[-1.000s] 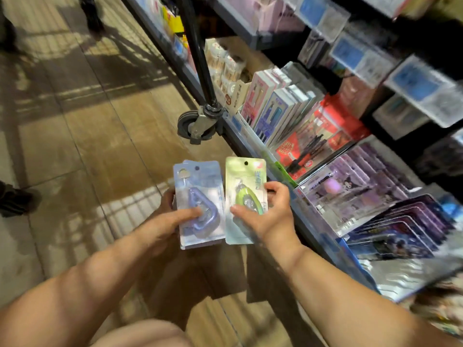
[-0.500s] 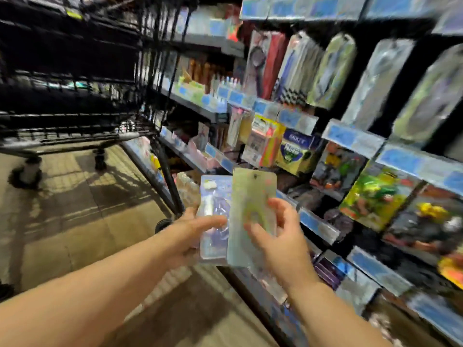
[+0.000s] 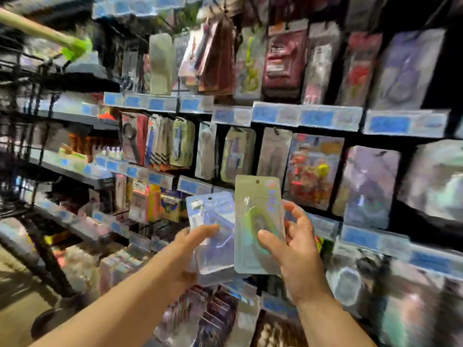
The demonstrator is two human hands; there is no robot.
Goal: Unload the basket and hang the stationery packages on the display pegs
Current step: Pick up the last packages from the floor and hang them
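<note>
My left hand (image 3: 193, 249) grips a blue-lilac blister package (image 3: 213, 234) by its lower part, thumb across the front. My right hand (image 3: 293, 249) pinches a pale green package (image 3: 258, 221) with a green oval item inside, thumb on the front and fingers behind. Both packages stand upright side by side, raised in front of the pegboard display (image 3: 275, 156). A hang hole shows at the top of the green package. The view is motion-blurred.
Rows of hanging packages fill the pegs, with blue price-label strips (image 3: 308, 116) under each row. A black wire cart (image 3: 32, 146) with a green handle (image 3: 50, 36) stands at the left. Lower shelves hold boxed stationery (image 3: 150, 204). Wooden floor shows at the bottom left.
My view has swung up from the floor and low shelves to the peg rows. Both hands have lifted the two packages higher, still side by side.
</note>
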